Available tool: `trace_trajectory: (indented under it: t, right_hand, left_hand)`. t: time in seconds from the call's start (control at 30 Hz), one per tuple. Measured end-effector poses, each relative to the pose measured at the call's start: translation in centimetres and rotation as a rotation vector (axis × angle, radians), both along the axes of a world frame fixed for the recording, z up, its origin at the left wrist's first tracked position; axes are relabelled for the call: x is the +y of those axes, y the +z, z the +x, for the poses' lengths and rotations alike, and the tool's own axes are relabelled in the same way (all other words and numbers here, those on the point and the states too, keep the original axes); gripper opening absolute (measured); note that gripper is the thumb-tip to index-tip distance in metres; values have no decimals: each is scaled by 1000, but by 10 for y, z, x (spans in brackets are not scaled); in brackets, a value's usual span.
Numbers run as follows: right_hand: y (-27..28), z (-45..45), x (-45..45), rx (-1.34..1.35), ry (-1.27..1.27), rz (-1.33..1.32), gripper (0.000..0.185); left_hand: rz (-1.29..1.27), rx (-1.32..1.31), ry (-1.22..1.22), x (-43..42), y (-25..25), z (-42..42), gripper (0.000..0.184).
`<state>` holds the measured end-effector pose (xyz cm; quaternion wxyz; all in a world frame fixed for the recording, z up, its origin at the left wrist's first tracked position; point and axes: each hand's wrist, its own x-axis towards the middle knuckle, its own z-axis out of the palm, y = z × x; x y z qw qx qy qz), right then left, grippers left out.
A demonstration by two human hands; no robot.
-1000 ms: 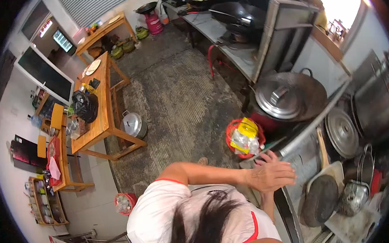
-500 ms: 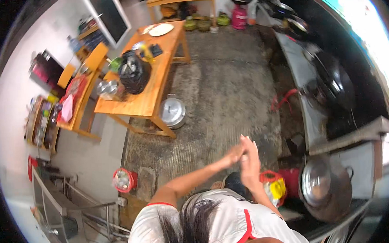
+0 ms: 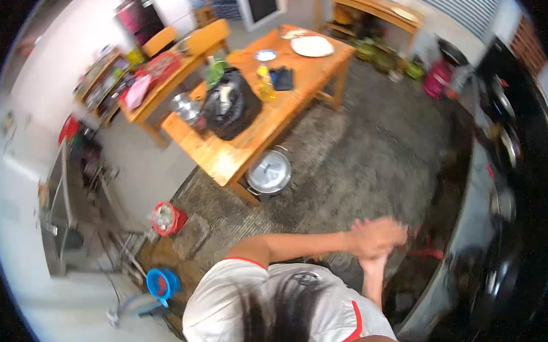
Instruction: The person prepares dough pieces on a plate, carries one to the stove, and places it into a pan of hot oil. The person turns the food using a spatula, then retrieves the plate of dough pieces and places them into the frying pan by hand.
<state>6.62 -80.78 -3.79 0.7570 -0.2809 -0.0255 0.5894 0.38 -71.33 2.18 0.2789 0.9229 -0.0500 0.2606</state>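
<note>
My left hand [image 3: 381, 237] lies across my right hand [image 3: 373, 264], the two pressed together in front of my body above the concrete floor. Motion smears the fingers of both. Most of the right hand is hidden under the left one; its wrist and a few fingertips show. No object can be made out in or between them. Both arms are bare below the short white sleeves with red trim. Nearest to the hands on the right is the dark edge of the grey counter [image 3: 468, 213].
A wooden table [image 3: 224, 160] holds a black plastic bag [image 3: 232, 108], a yellow bottle [image 3: 265, 85] and a white plate [image 3: 312, 46]. A lidded metal pot [image 3: 269, 172] stands on the floor by its leg. At left are a red bucket [image 3: 168, 218] and a blue bucket [image 3: 163, 284].
My view has swung to the right. The hands were palm to palm with the fingers pointing up; now the left is laid over the right. The blue bucket has come into view.
</note>
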Motion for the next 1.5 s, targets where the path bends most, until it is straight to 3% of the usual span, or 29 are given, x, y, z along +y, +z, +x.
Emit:
trace_trajectory:
  t: [0.07, 0.13, 0.17, 0.23, 0.3, 0.33, 0.43, 0.47, 0.57, 0.6, 0.63, 0.67, 0.7, 0.73, 0.77, 0.83, 0.87, 0.93, 0.97, 1.0, 1.03, 1.1, 1.17, 1.2, 1.23, 1.3, 1.33, 1.5]
  right_hand:
    - [44, 26, 50, 169, 136, 131, 69]
    - [51, 76, 90, 435, 227, 285, 66]
    - [61, 92, 112, 181, 198, 205, 64]
    - [124, 112, 163, -332, 121, 52, 61]
    - [143, 151, 212, -749, 115, 147, 58]
    - [153, 163, 239, -960, 29, 61, 59]
    - [122, 196, 327, -1559, -253, 61, 57]
    - [88, 214, 355, -1948, -327, 82, 56]
    - [-12, 296, 413, -2041, -422, -16, 57]
    - [-21, 328, 432, -1898, -388, -136, 58]
    - [-30, 359, 445, -1738, -357, -266, 59]
    - [-41, 390, 443, -1572, -330, -412, 61]
    - [-64, 422, 443, -1328, -221, -538, 62]
    - [-96, 458, 439, -1067, -158, -648, 63]
    - [-114, 485, 427, -789, -135, -723, 64]
    - [-81, 515, 446, -486, -85, -662, 65]
    - [-71, 534, 464, -321, -30, -539, 70]
    - [-50, 571, 518, 55, -84, -138, 70]
    - [-19, 588, 544, 17, -33, 89, 70]
    - [-13, 607, 570, 237, 20, 325, 65]
    - [-5, 623, 589, -34, -156, 13, 67]
    - [2, 694, 609, 64, 1, -230, 69]
    - [60, 768, 613, 44, 149, 42, 70]
    - [67, 806, 617, 159, 188, 110, 67]
    - [61, 837, 623, 75, 136, 213, 56]
    - [84, 901, 638, -386, -2, -90, 41]
    - [83, 929, 648, -477, -116, -208, 30]
    - [53, 1076, 680, -677, -417, -445, 23]
  left_hand:
    - [-95, -75, 105, 38, -21, 2, 40]
    - [-210, -94, 222, 96, -38, 22, 36]
    - [-294, -61, 299, 127, -49, 29, 40]
    - [29, 858, 553, 180, -97, 31, 43]
    - [-393, 775, 615, 224, -126, 59, 46]
    - [-587, 728, 626, 250, -136, 77, 47]
    - [-1449, 123, 172, 297, -126, 174, 52]
    - [-1566, 143, 128, 335, -108, 203, 54]
    - [-1987, 243, -22, 407, -61, 290, 61]
    - [-2130, 316, -66, 426, -48, 315, 63]
    - [-2192, 133, -252, 446, -33, 339, 66]
    - [-2102, 176, -493, 468, 26, 339, 63]
    - [-2127, 182, -701, 488, 49, 362, 59]
    - [-1995, 173, -688, 504, 64, 389, 54]
    - [-1656, 122, -463, 512, 78, 415, 52]
    - [-898, 87, -20, 525, 87, 471, 46]
    - [-512, -43, 38, 536, 67, 503, 40]
    - [-62, -55, -59, 544, 33, 565, 40]
    - [-77, -30, -94, 554, 5, 590, 40]
    - [-81, -4, -118, 570, -26, 618, 40]
    - [-71, 23, -143, 592, -49, 641, 40]
    - [-101, 195, 27, 645, -72, 682, 40]
    - [-261, 750, 383, 710, -136, 700, 38]
    - [37, 1219, 295, 761, -195, 693, 36]
    - [59, 1438, 264, 779, -172, 686, 37]
    - [33, 1542, 303, 830, -197, 657, 37]
    - [-16, 1578, 348, 851, -209, 639, 38]
    - [-201, 1765, 447, 904, -255, 647, 40]
